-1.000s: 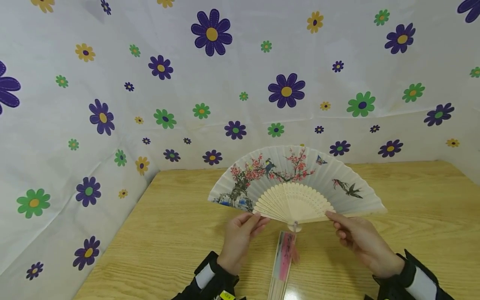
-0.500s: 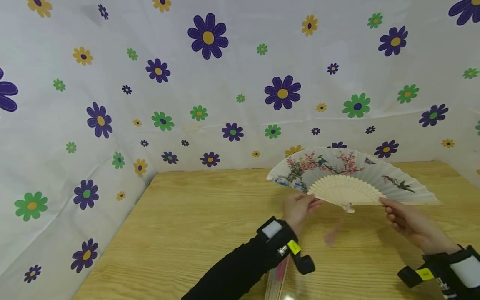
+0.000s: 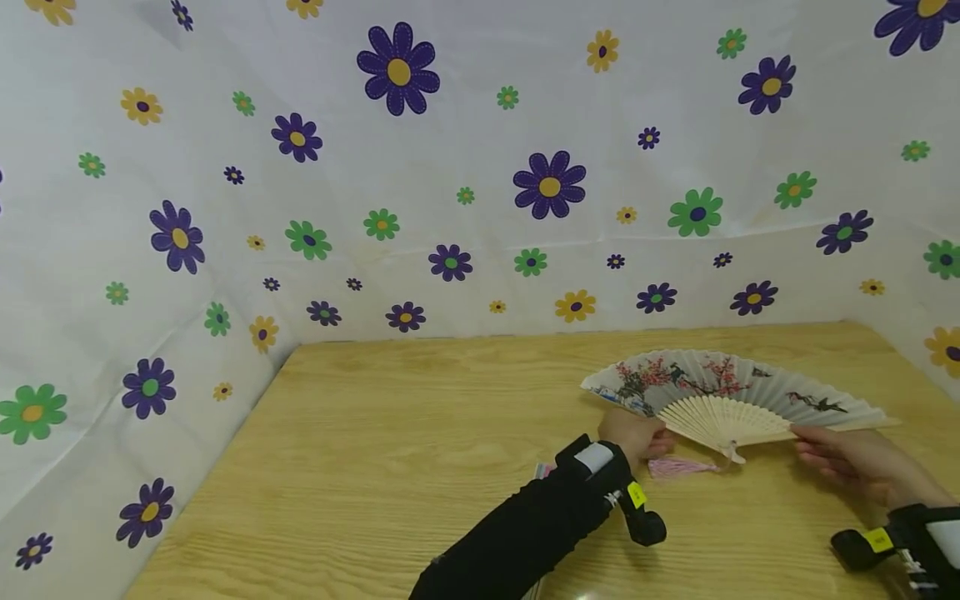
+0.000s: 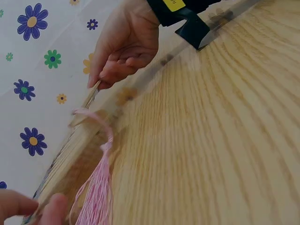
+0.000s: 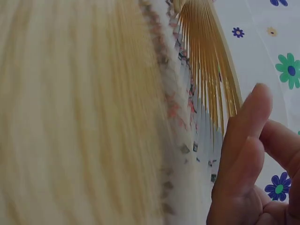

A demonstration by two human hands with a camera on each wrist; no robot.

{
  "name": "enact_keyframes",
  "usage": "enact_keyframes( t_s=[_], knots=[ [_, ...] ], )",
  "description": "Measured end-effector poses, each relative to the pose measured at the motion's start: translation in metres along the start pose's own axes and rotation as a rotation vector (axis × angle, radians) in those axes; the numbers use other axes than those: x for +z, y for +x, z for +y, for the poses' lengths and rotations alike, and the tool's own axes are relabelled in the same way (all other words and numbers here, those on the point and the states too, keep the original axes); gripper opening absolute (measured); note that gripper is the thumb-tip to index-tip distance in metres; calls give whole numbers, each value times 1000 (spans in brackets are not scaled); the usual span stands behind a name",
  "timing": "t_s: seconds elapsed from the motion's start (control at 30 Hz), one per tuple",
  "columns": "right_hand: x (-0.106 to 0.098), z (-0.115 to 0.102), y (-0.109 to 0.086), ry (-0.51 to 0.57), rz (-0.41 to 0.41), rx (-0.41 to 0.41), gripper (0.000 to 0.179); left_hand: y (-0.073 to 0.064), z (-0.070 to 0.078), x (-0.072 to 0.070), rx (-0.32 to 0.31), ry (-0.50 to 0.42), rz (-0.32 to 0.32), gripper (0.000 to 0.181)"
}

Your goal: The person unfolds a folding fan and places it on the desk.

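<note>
A spread folding fan (image 3: pixel 720 417) with pale pierced ribs and a white leaf painted with red blossom and birds is held low over the right side of the table. My left hand (image 3: pixel 633 435) pinches its left outer edge. At the opposite edge, the thumb and fingers of my right hand (image 3: pixel 862 462) pinch the end rib. A pink tassel (image 3: pixel 682 467) hangs from the pivot and trails leftward near the tabletop. The left wrist view shows the fan almost edge-on, between the right hand (image 4: pixel 126 47) and the left fingertips (image 4: pixel 54 211). Ribs (image 5: pixel 206 61) fan out before the right hand (image 5: pixel 248 173).
On the wood-grain table (image 3: pixel 390 433), a narrow slatted item with a pink and pale-blue end (image 3: pixel 543 471) lies mostly hidden beneath the left forearm. A white flower-printed cloth (image 3: pixel 450 167) rises behind the table and along its left side.
Both hands have carried the open fan to the right and lowered it toward the table. The left forearm now crosses over the narrow item. The tassel has swung leftward.
</note>
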State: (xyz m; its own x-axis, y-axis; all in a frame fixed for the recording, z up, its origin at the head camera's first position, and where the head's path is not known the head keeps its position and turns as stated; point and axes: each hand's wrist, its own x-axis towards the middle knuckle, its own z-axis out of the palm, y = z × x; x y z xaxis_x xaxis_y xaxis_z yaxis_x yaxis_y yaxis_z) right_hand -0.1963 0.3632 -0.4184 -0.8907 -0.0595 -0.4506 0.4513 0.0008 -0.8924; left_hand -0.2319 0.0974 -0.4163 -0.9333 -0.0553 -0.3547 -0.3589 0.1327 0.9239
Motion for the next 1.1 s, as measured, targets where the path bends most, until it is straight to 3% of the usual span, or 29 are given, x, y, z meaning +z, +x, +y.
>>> enact_keyframes(
  t_s=[0.13,0.2,0.27,0.33,0.43,0.5,0.63,0.73,0.83,1.0,1.1],
  knots=[
    [2,-10,-1,-362,48,5,43,2,3,-27,-34,-1,-85,19],
    [5,-18,-4,-577,60,-1,53,3,5,-48,-4,23,-140,23],
    [14,-27,-10,-729,40,-70,54,3,10,-77,61,41,-230,27],
    [34,-35,-17,-858,-13,-224,45,1,17,-111,144,70,-291,30],
    [85,-45,-30,-1029,-138,-525,28,-4,29,-167,296,126,-338,33],
    [127,-49,-37,-1140,-245,-755,21,-8,36,-200,376,188,-324,34],
    [209,-51,-46,-1255,-482,-1040,23,-18,49,-248,487,298,-291,34],
    [254,-44,-43,-1296,-617,-1093,28,-28,57,-267,533,291,-276,32],
    [278,-32,-34,-1326,-704,-1093,31,-42,64,-275,559,259,-276,30],
    [286,-21,-18,-1386,-754,-1117,36,-66,73,-273,612,266,-342,27],
    [286,-18,-12,-1384,-748,-1212,32,-76,76,-272,633,324,-397,27]
  ],
)
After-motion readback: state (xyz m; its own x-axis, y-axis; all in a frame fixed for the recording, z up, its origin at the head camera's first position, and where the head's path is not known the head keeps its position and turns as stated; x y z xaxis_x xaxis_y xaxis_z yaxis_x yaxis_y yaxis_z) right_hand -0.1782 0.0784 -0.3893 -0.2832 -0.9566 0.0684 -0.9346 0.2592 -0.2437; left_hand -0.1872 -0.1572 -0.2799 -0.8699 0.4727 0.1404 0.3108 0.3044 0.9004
